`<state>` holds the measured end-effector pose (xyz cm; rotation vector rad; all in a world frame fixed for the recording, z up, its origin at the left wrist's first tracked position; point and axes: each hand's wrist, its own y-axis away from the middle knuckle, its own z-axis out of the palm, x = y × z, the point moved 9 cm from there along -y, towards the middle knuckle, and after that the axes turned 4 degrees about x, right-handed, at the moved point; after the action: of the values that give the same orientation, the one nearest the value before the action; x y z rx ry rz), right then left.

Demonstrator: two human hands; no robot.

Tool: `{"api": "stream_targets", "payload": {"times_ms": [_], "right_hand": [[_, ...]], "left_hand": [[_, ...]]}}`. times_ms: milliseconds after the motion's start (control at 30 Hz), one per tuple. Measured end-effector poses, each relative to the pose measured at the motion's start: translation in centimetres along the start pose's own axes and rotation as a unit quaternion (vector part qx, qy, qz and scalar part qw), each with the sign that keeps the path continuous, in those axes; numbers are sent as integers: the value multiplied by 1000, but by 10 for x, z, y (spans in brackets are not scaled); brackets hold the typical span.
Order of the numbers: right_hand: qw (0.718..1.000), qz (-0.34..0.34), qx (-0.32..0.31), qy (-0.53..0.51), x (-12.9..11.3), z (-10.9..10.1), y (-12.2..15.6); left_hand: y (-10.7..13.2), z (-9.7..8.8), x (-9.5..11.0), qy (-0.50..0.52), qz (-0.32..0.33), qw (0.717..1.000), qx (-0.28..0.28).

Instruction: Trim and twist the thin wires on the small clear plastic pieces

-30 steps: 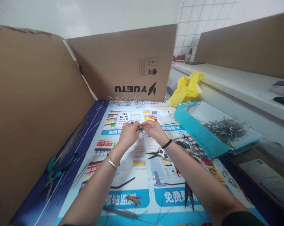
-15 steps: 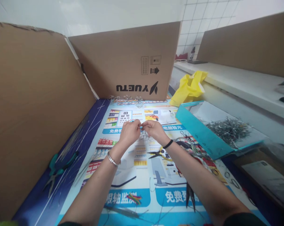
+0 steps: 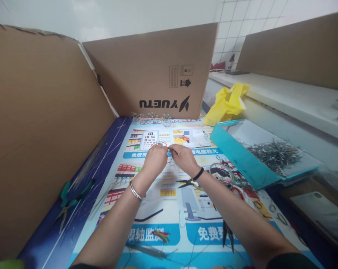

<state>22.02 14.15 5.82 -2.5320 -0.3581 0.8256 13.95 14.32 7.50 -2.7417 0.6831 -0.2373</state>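
Observation:
My left hand and my right hand meet fingertip to fingertip above the printed mat. Both are pinched on a small thin wire piece held between them. A red and blue loop shows just past my left fingers; what it is I cannot make out. A silver bangle sits on my left wrist and a black band on my right. Yellow-handled scissors lie on the mat just under my right wrist.
Cardboard panels wall off the left and the back. A teal tray with a heap of metal wire bits stands at right, a yellow bag behind it. Teal pliers lie at left. Loose rings and coloured bands lie on the mat.
Both hands have stayed together, drifting slightly away from me. The red and blue loop now shows more clearly beyond my left fingers.

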Motion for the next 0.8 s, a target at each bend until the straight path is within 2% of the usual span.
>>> {"api": "stream_targets", "payload": {"times_ms": [400, 600, 800], "right_hand": [[982, -83, -52, 158, -17, 7, 8], [980, -84, -56, 174, -14, 7, 9], [986, -59, -46, 149, -9, 8, 7]], "left_hand": [[-1, 3, -8, 59, -14, 997, -41], [-1, 4, -12, 108, -22, 993, -49], [-4, 11, -19, 202, -32, 977, -64]]}}
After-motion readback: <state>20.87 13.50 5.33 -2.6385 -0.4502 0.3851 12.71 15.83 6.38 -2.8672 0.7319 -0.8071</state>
